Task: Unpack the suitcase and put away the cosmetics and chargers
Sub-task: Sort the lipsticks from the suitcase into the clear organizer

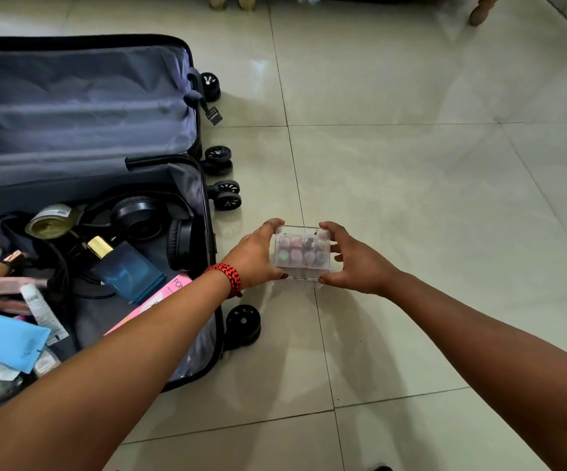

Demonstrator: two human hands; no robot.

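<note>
The glossy cream tiled floor (411, 185) is the main hazard: hard and slick, so anything you let go of from a height could crack or skid away. The open dark suitcase with grey lining (81, 107) lies to your left with its wheels beside your left forearm. A careless swing back could knock the wheels or drag your arm across the loose cosmetics, the blue glass perfume bottle with a gold cap (129, 270) and the tangled black cables still packed in the lower half. The task's thing in hand, a small clear plastic box of round coloured pots (301, 253), sits between your hands just right of the suitcase, low over the tile. Whether it touches the floor I cannot tell. Its smooth walls could slip if you loosen one side first, and a tilt might spill the pots if the lid is not latched.

Both arms reach forward. Your left hand (256, 256), with a red and black braided wristband (229, 277), clamps the box's left side, fingers curled over the far edge and thumb at the near edge. Your right hand (356, 266) mirrors it on the right side.
</note>
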